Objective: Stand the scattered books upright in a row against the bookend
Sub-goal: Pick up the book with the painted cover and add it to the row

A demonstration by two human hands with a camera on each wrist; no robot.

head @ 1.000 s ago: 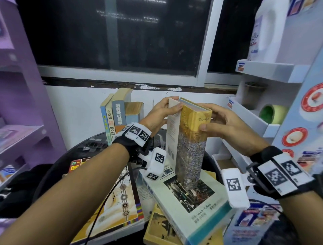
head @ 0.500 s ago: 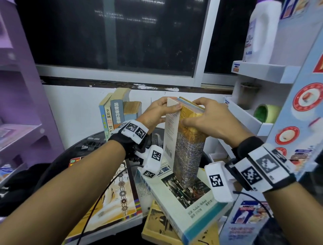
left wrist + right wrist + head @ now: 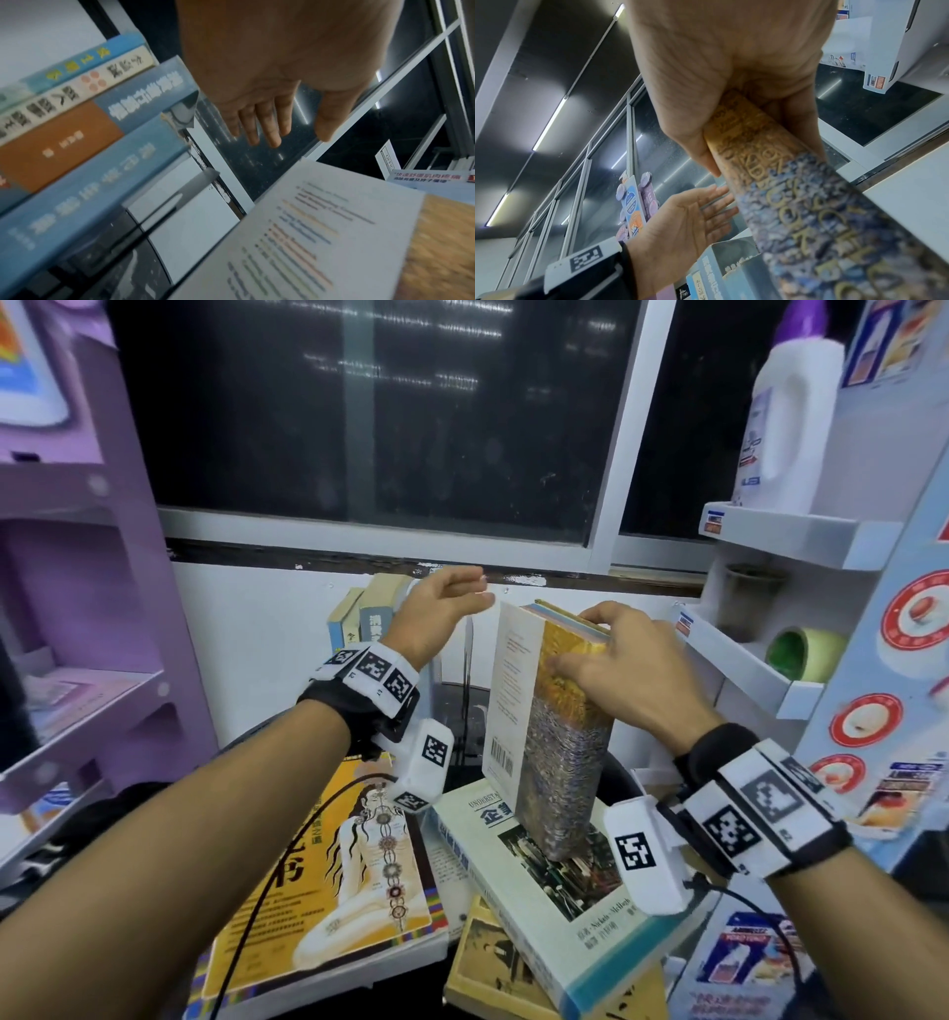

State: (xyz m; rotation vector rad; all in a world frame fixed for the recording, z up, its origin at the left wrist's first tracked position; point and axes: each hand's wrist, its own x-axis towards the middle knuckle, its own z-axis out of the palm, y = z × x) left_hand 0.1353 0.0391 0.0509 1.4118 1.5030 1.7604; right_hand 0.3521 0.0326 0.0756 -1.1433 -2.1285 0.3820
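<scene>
A thick book with a gold and blue patterned spine [image 3: 562, 737] [image 3: 795, 203] stands upright on a flat white and teal book [image 3: 554, 891]. My right hand [image 3: 616, 660] [image 3: 731, 101] grips its top, thumb on one side and fingers on the other. My left hand [image 3: 441, 613] [image 3: 270, 121] [image 3: 695, 211] hovers open just left of the book, fingers straight, touching nothing. Several books [image 3: 367, 621] [image 3: 77, 132] stand in a row at the back left, with a clear bookend [image 3: 464, 690] beside them. A yellow book with a seated figure [image 3: 339, 875] lies flat at the front left.
A tan book [image 3: 493, 973] lies under the white and teal one. A purple shelf unit [image 3: 77, 608] stands on the left. White shelves [image 3: 780, 541] on the right carry a white bottle [image 3: 785, 428] and a green tape roll [image 3: 798, 654]. A dark window runs behind.
My left hand has let go of the upright book and lifted away to the left, open. My right hand has moved onto the book's top and now grips it alone.
</scene>
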